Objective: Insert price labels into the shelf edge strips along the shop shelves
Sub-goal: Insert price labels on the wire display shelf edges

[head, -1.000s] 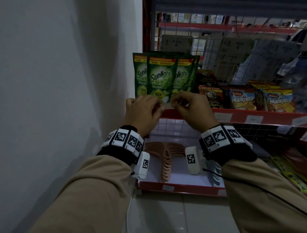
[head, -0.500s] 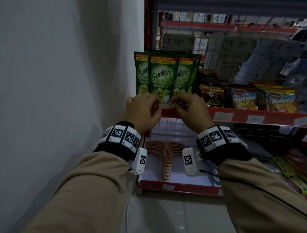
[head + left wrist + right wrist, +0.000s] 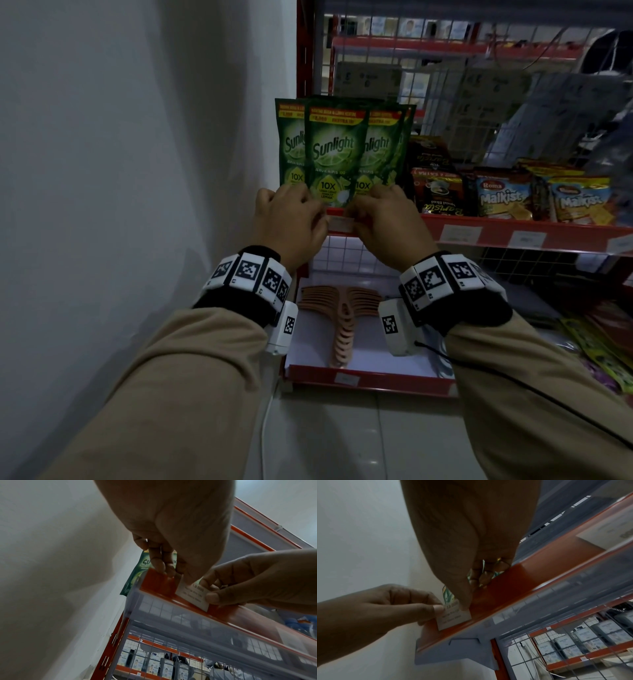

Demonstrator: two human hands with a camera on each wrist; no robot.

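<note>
Left hand [image 3: 291,219] at the left end of the strip [image 3: 159,584]: fingers curled over the strip's top edge, thumb pressing the label's [image 3: 192,595] left side. Whether that's a true pinch or just a press, can't tell.

Label sits on the strip face, under the Sunlight pouches [image 3: 337,150], bottom edge down at the lower lip, top part still under the thumbs. Seated behind the clear cover or only lying on it — not visible.

Right hand [image 3: 387,222]: fingers hooked over the top edge, thumb flat on the label's right side.

My read for this step: keep the bottom edge in the lower channel, bow the label slightly, tuck the top edge under the upper lip, then slide both thumbs outward to flatten. Uneven thumb pressure would likely skew or crease it.

Pose: both wrists raised to shelf height, backs of hands toward the head camera, knuckles close together, forearms converging on the shelf corner by the wall [image 3: 137,171].
</note>
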